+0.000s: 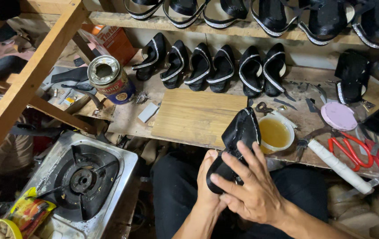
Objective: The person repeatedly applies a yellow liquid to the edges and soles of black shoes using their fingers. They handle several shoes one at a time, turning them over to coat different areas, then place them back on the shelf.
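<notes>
Head view looks down on a black shoe [241, 132] held over the person's lap, at the near edge of the table [295, 152]. The shoe tilts up and away, its far end resting against the table edge beside a small white bowl [277, 132] of amber glue. The left hand [208, 183] wraps around the shoe's near end from below, gripping it. The right hand [249, 188] lies over the same end with fingers spread across the black surface, pressing on it rather than clenched.

Just left of the shoe, a wooden board [196, 117] lies flat on the table. Right of the bowl lie a white roll [340, 167], red-handled scissors [349, 150] and a pink round disc [338, 116]. Farther back, a row of black sandals [211, 66] with silver-trimmed straps stands against the wall, and more sandals sit on the shelf [242, 27] above them. On the far left of the table stands an opened tin can [110, 79]. Near left, below the table, sits a single-burner gas stove [83, 179].
</notes>
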{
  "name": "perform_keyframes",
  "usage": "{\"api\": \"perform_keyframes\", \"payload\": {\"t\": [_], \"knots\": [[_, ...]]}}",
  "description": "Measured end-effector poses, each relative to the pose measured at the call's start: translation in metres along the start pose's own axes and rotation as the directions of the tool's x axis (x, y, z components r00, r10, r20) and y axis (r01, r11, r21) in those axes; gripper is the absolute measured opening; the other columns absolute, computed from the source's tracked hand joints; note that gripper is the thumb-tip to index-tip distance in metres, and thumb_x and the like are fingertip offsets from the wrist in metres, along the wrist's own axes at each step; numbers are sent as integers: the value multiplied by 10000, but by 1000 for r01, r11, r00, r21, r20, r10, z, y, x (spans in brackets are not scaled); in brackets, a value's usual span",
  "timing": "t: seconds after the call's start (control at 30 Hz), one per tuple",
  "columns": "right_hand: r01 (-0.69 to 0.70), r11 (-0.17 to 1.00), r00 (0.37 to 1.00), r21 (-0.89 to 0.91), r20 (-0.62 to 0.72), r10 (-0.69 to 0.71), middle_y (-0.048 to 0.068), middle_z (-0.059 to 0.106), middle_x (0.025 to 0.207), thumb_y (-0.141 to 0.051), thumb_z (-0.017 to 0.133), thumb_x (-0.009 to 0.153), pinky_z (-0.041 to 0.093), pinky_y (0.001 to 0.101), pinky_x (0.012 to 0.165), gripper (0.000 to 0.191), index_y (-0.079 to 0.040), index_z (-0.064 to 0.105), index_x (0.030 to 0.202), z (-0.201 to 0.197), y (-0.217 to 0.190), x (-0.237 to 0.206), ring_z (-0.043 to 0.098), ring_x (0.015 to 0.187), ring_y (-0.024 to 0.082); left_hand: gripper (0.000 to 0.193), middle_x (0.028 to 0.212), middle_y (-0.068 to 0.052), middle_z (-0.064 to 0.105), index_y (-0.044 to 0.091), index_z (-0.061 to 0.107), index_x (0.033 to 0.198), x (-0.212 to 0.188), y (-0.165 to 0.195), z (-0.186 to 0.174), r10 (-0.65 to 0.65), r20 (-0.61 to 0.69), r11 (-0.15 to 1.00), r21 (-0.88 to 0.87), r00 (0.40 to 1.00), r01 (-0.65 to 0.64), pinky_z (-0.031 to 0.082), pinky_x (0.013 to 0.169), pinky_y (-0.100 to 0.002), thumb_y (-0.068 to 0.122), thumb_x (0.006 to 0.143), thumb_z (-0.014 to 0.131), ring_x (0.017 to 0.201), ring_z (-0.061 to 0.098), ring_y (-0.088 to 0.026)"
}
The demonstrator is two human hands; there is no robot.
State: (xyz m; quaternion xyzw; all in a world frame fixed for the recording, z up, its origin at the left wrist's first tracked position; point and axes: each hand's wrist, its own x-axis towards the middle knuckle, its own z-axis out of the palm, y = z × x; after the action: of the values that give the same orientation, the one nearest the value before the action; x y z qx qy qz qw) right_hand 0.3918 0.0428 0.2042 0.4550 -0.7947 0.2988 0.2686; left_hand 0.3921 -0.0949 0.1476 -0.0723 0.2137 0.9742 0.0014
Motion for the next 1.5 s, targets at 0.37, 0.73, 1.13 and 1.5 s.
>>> {"api": "perform_keyframes", "payload": {"t": [0.37, 0.73, 1.13, 1.5], "knots": [[35, 999, 999, -26, 31, -34, 103, 420, 1547, -372, 678, 898, 167, 674, 1218, 358, -243, 739, 1226, -4, 3, -1, 264, 1500, 419, 203, 975, -69, 672, 92, 571, 1025, -9, 24, 17, -7, 27, 1000, -21, 1000, 7, 564, 766, -306, 282, 1050, 504, 854, 667, -155], [-233, 954, 970, -188, -114, 214, 207, 380, 1560, -290, 620, 936, 213, 592, 1243, 345, -164, 724, 1240, -21, 13, 4, 257, 1507, 447, 204, 1007, -105, 690, 103, 531, 955, -18, 19, 15, -15, 65, 1000, 4, 998, 15, 526, 641, -236, 258, 1082, 496, 778, 650, -121], [-588, 153, 653, 794, 355, 669, 266, 624, 1312, -186, 574, 1007, 477, 420, 1071, 506, -28, 539, 1486, -33, -2, -38, 631, 1215, 317, 125, 1210, -83, 671, 72, 531, 931, -9, 10, 20, 167, 117, 961, 202, 979, -188, 500, 747, -268, 184, 986, 539, 858, 587, -120], [-229, -392, 536, 891, 452, 713, 151, 511, 1373, 70, 619, 772, 502, 367, 900, 805, -70, 390, 1531, -52, 27, -44, 601, 1078, 231, 182, 1215, -77, 631, 21, 572, 1072, 8, -29, 11, 129, 302, 823, 499, 944, -272, 436, 849, -267, 202, 1083, 557, 929, 492, -85]]}}
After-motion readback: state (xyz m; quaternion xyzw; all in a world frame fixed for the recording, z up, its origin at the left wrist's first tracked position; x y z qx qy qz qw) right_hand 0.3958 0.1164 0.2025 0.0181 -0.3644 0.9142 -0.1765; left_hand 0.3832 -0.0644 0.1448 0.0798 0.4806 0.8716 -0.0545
